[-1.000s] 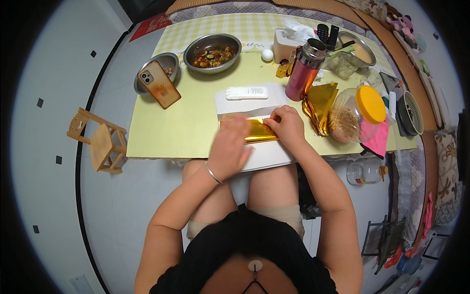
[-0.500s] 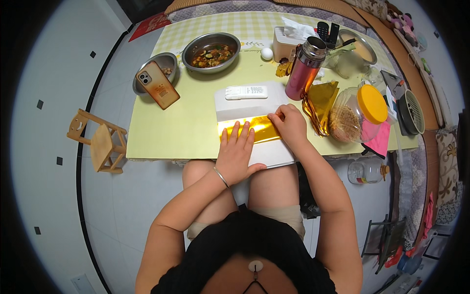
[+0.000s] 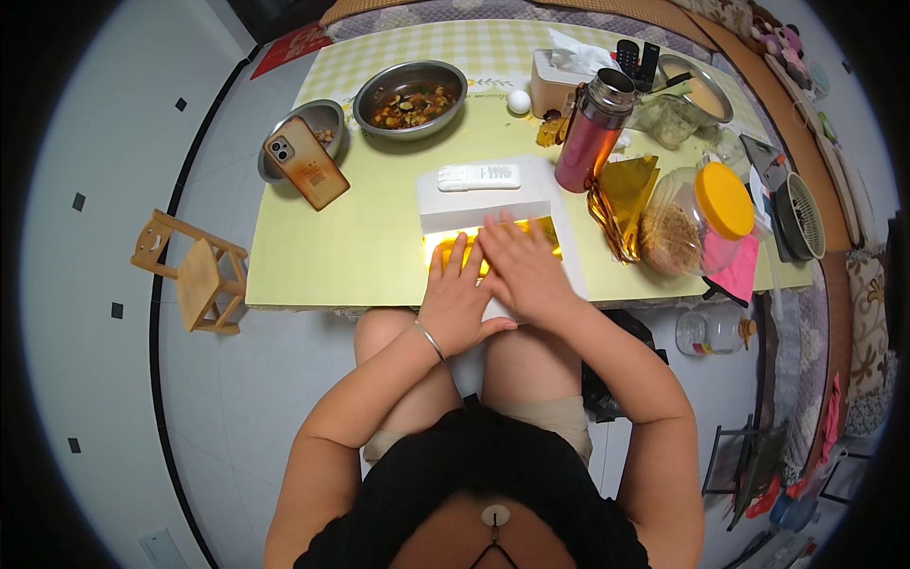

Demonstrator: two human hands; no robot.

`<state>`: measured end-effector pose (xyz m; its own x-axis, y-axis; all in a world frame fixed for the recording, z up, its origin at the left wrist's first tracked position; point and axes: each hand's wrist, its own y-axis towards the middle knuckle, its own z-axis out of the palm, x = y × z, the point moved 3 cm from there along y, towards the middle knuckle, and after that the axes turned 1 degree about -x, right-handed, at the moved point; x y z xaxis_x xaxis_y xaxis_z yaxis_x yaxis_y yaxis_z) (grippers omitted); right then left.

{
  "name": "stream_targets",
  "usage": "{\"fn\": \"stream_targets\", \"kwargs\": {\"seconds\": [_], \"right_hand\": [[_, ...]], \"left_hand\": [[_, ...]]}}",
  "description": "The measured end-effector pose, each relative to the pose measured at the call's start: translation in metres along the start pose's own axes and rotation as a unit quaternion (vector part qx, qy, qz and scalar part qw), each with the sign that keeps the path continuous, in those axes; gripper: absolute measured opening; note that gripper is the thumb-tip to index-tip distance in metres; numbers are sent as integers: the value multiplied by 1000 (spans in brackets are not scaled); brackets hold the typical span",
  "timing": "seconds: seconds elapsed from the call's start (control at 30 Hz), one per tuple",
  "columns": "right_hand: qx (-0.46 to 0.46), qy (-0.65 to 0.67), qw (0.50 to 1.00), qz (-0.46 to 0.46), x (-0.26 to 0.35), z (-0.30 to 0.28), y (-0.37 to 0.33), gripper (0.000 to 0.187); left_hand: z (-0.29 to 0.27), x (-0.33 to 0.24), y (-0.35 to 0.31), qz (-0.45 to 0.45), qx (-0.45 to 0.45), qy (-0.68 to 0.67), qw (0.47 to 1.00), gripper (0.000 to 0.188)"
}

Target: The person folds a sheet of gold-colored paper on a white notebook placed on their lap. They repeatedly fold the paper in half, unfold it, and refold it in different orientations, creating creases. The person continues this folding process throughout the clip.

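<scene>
A shiny gold foil strip (image 3: 545,233) lies across white paper (image 3: 485,211) at the near edge of the table. My left hand (image 3: 455,302) rests flat on the foil's left part, fingers spread and thumb out to the right; a bangle circles that wrist. Beside it, my right hand (image 3: 527,271) lies palm down over the foil's middle, its fingers stretched toward the far left and meeting the left fingertips. Neither hand grips anything. Much of the foil and the near part of the paper are hidden under both hands. A slim white object (image 3: 479,177) sits on the paper's far part.
To the right stand a pink vacuum flask (image 3: 593,133), folded gold foil (image 3: 627,194) and a yellow-lidded jar (image 3: 687,223). Far left are a metal bowl of food (image 3: 365,121) and a phone (image 3: 308,166) leaning on a smaller bowl (image 3: 334,112). A white ball-like thing (image 3: 518,101) sits near a tissue box (image 3: 557,85).
My right hand has left the foil's right end, where its fingers were pinched, and moved left to lie flat beside my left hand. The left hand stays in place.
</scene>
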<state>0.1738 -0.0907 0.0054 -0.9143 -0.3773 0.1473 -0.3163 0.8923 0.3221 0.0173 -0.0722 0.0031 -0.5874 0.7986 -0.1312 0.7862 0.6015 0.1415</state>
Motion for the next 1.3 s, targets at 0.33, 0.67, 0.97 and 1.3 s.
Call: {"fn": "stream_targets", "kwargs": {"seconds": [0.33, 0.67, 0.97, 1.3], "right_hand": [[100, 44, 991, 73, -28, -13, -45, 89], [60, -81, 994, 36, -5, -25, -48, 51], [52, -98, 994, -25, -17, -27, -54, 34], [-23, -48, 997, -56, -15, -31, -46, 12]], "left_hand": [[-6, 37, -34, -30, 62, -25, 997, 110], [-38, 39, -7, 57, -128, -10, 990, 76], [8, -9, -21, 61, -71, -53, 994, 79], [-23, -5, -23, 24, -200, -70, 977, 51]]}}
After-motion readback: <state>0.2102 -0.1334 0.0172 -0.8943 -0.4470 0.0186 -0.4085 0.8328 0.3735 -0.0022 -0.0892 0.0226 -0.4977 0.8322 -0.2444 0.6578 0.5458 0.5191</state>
